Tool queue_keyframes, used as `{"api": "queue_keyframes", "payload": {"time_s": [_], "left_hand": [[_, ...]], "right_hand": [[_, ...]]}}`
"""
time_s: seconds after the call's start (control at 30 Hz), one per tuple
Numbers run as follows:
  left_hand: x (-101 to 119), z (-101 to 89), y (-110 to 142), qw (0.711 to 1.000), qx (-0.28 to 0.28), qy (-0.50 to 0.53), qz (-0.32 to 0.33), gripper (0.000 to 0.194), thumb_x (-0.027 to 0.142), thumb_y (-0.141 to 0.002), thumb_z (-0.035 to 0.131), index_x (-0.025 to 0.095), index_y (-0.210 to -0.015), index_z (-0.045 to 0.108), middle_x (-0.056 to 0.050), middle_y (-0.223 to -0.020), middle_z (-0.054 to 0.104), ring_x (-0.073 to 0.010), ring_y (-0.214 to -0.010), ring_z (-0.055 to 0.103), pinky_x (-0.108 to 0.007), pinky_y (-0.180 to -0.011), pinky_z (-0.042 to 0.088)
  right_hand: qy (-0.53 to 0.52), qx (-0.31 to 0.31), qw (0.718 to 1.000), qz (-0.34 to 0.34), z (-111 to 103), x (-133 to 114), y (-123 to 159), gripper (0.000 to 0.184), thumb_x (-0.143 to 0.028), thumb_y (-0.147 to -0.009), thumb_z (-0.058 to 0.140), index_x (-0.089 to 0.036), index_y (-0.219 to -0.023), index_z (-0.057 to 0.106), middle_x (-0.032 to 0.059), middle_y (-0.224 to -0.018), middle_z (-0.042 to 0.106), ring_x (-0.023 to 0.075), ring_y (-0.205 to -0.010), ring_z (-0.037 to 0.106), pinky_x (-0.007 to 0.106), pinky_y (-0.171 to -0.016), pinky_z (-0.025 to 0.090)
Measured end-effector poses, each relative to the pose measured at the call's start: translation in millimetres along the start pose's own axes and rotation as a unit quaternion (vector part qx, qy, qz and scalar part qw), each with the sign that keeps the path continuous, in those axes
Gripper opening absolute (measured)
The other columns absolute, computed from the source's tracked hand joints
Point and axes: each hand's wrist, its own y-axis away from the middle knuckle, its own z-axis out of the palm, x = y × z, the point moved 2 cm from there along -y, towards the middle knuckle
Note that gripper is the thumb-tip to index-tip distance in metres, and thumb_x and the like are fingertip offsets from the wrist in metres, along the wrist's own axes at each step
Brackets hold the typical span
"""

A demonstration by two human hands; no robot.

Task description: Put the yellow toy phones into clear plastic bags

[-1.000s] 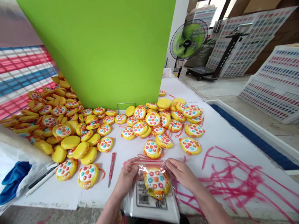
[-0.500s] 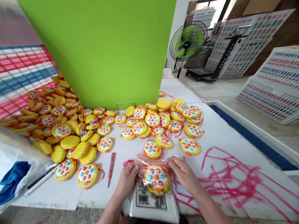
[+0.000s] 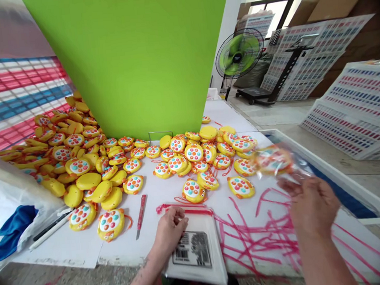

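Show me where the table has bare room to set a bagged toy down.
Bare white table lies between the red knife and the lone toy. The near right is free apart from pink strips. The toy pile crowds the far left; the left hand rests on the bag stack.

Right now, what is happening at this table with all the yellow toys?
A person is bagging yellow toys. The right hand holds a bagged toy, blurred, out to the right above the table. The left hand rests on a stack of clear bags at the near edge. Many loose toys lie piled in front of a green board, and a red knife lies nearby.
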Motion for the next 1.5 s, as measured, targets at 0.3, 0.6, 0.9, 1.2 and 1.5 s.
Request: {"api": "queue_keyframes", "payload": {"time_s": [0.3,0.6,0.9,1.2,1.5], "left_hand": [[20,22.9,4,0.89,-0.018,-0.443,0.101,0.011,0.023,-0.086,0.056,0.019,-0.096,0.056,-0.007,-0.101,0.058,-0.0203,-0.083,0.062,-0.029,-0.066,0.045],[12,28.3,1,0.858,0.042,-0.479,0.179,0.005,0.021,-0.086,0.056,0.017,-0.089,0.057,-0.008,-0.096,0.057,-0.0269,-0.092,0.051,-0.043,-0.08,0.039],[5,25.4,4,0.906,0.028,-0.378,0.192,0.007,0.018,-0.088,0.053,0.015,-0.093,0.057,-0.007,-0.091,0.061,-0.0245,-0.089,0.052,-0.042,-0.083,0.041],[3,16.2,9,0.924,0.082,-0.286,0.241,0.039,0.025,-0.092,0.045,0.015,-0.13,0.041,-0.008,-0.096,0.063,-0.0233,-0.092,0.054,-0.045,-0.088,0.041],[9,19.3,9,0.904,0.074,-0.332,0.259,0.01,0.017,-0.09,0.046,0.017,-0.084,0.055,-0.005,-0.085,0.061,-0.0211,-0.082,0.052,-0.04,-0.081,0.042]], "right_hand": [[0.414,-0.253,0.857,-0.173,47,55,19,0.057,-0.046,-0.079,0.055,-0.017,-0.127,0.051,0.0184,-0.135,0.048,0.0359,-0.128,0.039,0.054,-0.101,0.036],[0.443,-0.346,0.81,-0.164,43,73,17,0.058,-0.018,-0.072,0.051,-0.02,-0.13,0.049,0.0133,-0.121,0.052,0.0279,-0.108,0.054,0.039,-0.091,0.045],[0.133,-0.171,0.974,0.057,41,47,23,0.057,-0.037,-0.07,0.066,-0.021,-0.123,0.052,0.0074,-0.115,0.059,0.0236,-0.098,0.059,0.038,-0.087,0.048],[-0.036,-0.56,0.823,0.089,80,-12,84,0.041,-0.027,-0.068,0.076,-0.022,-0.108,0.066,0.0066,-0.118,0.061,0.0234,-0.114,0.055,0.033,-0.096,0.045],[0.035,-0.491,0.865,0.094,116,10,102,0.051,-0.036,-0.077,0.065,-0.02,-0.124,0.053,0.0082,-0.125,0.059,0.0218,-0.113,0.057,0.037,-0.098,0.045]]}}
